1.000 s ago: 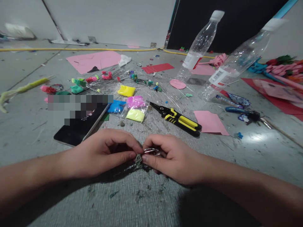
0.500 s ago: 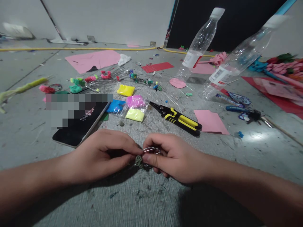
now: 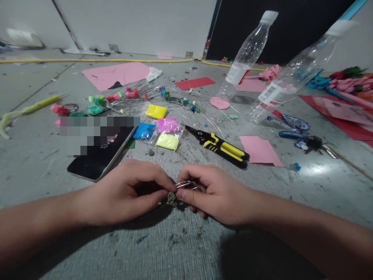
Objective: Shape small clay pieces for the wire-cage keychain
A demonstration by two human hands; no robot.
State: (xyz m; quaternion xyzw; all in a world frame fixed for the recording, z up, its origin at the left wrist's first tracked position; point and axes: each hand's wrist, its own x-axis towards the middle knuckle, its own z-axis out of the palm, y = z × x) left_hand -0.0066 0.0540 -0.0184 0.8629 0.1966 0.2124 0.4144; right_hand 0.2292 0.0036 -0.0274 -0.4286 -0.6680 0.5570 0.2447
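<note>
My left hand (image 3: 125, 196) is closed in a pinch, thumb and forefinger at a small dark-green shaped piece (image 3: 171, 199). Just beside it my right hand (image 3: 214, 194) pinches a loop of shiny silver wire (image 3: 188, 184) between thumb and fingers. The green piece appears to sit on the wire at the left of the loop, though fingers hide where they join. Beyond the hands lie yellow-and-black pliers (image 3: 223, 147), jaws pointing left, and small bags of pink clay (image 3: 167, 125), pale-yellow clay (image 3: 167, 142) and blue clay (image 3: 143, 131).
A phone (image 3: 90, 166) lies left of the clay bags. Two clear plastic bottles stand at the back right, the nearer bottle (image 3: 274, 93) by a keychain (image 3: 313, 142). Pink paper (image 3: 259, 151), a yellow clay packet (image 3: 156, 112) and several wire-and-fuzzy-stem pieces (image 3: 96, 109) are scattered around.
The whole view has shifted very slightly. Both hands keep nearly the same pinch, and the green piece between them looks slightly turned.
</note>
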